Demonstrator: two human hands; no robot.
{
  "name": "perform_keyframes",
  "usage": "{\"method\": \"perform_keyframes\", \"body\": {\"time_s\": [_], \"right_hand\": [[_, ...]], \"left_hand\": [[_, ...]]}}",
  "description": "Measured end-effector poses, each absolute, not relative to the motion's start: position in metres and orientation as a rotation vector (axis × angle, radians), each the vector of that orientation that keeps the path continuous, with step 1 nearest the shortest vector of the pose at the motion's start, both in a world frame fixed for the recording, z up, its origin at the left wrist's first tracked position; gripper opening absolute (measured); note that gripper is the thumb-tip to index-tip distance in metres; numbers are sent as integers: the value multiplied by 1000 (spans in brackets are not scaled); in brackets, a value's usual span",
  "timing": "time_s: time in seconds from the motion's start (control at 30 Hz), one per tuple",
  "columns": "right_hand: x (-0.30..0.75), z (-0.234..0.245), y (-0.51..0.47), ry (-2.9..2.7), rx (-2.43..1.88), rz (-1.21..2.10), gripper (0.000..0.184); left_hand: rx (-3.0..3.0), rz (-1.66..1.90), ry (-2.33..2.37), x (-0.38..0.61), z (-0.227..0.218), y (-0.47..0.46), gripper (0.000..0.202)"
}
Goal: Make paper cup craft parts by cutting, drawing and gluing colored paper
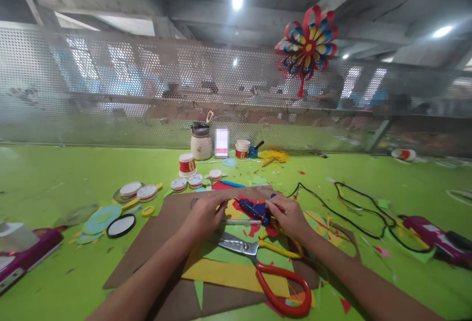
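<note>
My right hand [285, 215] is closed around the handle end of a dark blue glue gun [252, 208], whose nozzle points left. Facing that nozzle, my left hand [206, 215] has its fingers pinched together; whatever they hold is hidden. A whitish translucent stick [241, 221] lies just below the gun. Closer to me, large scissors [245, 246] with one red and one yellow handle rest partly open on a yellow paper strip [221, 274]. Red and yellow paper scraps lie under the gun, on a brown board [147, 242].
White lids [179, 184], a red-and-white tub [187, 164] and a jar [201, 144] stand behind the board. Black cable [354, 218] runs right to a purple power strip [435, 235]. A mesh screen [147, 85] bounds the back; a paper flower [309, 48] hangs on it.
</note>
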State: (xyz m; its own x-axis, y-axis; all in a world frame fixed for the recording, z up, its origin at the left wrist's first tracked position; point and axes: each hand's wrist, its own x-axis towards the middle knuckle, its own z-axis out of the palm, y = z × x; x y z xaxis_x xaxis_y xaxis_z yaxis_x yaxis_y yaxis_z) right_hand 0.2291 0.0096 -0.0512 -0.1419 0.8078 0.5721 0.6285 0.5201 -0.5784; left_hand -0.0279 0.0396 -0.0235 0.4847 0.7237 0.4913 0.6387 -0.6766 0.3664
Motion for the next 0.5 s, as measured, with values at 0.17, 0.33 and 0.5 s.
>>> {"method": "perform_keyframes", "body": {"time_s": [0.17, 0.33, 0.5], "right_hand": [[229, -51, 9, -1851, -1186, 239, 32], [227, -50, 12, -1838, -1184, 207, 34], [232, -50, 20, -1785, -1205, 149, 34]], "left_hand": [[2637, 993, 1092, -25, -15, 31, 29], [2705, 1140, 953, -22, -2, 23, 31], [2815, 1295, 822, -19, 14, 6, 29]]}}
